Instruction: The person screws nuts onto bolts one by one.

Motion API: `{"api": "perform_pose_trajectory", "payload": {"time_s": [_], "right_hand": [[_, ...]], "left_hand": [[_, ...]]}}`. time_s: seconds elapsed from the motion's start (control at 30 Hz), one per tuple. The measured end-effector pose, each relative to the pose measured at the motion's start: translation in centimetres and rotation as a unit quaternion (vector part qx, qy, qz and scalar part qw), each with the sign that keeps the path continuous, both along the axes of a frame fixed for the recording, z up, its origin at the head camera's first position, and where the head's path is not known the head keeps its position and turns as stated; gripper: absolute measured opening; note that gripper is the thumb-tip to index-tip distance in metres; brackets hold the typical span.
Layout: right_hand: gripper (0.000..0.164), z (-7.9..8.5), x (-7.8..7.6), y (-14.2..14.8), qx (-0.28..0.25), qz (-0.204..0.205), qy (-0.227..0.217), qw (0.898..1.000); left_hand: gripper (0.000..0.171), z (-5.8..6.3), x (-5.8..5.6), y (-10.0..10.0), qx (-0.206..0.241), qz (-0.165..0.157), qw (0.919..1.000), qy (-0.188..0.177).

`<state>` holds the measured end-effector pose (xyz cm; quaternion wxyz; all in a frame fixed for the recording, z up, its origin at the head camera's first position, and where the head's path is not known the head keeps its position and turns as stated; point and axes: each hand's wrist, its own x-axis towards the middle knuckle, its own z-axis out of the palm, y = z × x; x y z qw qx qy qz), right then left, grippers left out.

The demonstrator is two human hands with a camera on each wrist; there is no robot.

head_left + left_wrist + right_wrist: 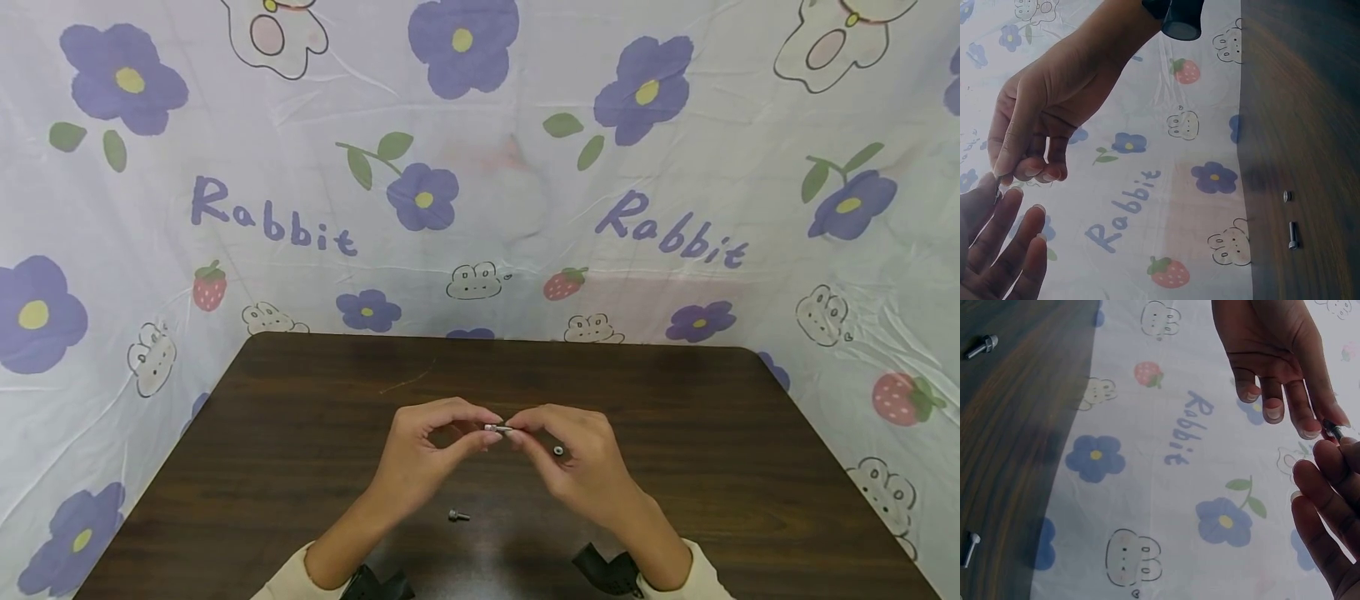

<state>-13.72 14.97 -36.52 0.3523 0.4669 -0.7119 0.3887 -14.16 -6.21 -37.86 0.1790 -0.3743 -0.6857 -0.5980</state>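
In the head view my left hand (420, 446) and right hand (581, 454) meet over the middle of the table. Between their fingertips lies a small silver bolt (494, 428). My left thumb and forefinger pinch its thicker end, and my right thumb and forefinger pinch the thin end, whose tip they cover. The right wrist view shows the bolt (1333, 430) as a dark piece between the fingertips. Another bolt (459, 516) lies on the table nearer to me. Partly framed by the right thumb and fingers, a small round metal piece (558, 451) with a dark centre shows on the table.
The dark wooden table (300, 450) ends in rounded far corners. A white cloth (480, 233) with flowers and rabbits hangs behind it and along both sides. Black straps or mounts (607, 571) sit by my wrists, near the cream sleeves (693, 575).
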Motion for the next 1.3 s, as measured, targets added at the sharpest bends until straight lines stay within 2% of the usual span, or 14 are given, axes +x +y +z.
{"api": "perform_pose_trajectory", "payload": {"time_s": [0.73, 0.9, 1.03, 1.3], "right_hand": [[0.014, 0.07, 0.01, -0.13, -0.002, 0.000, 0.000, 1.000], [0.016, 0.21, -0.01, 0.07, -0.005, -0.007, 0.004, 1.000], [0.016, 0.37, -0.10, 0.25, -0.001, -0.005, 0.003, 1.000], [0.016, 0.00, -0.10, 0.68, 0.017, -0.013, -0.031, 0.999]], "left_hand": [[0.006, -0.03, 0.06, -0.01, -0.013, 0.013, 0.9993, -0.034], [0.010, 0.03, -0.11, 0.07, -0.006, 0.015, 0.9995, -0.029], [0.009, 0.02, -0.32, 0.30, -0.007, 0.003, 0.9997, -0.021], [0.010, -0.38, -0.45, 0.19, -0.014, 0.006, 0.9996, -0.026]]}}
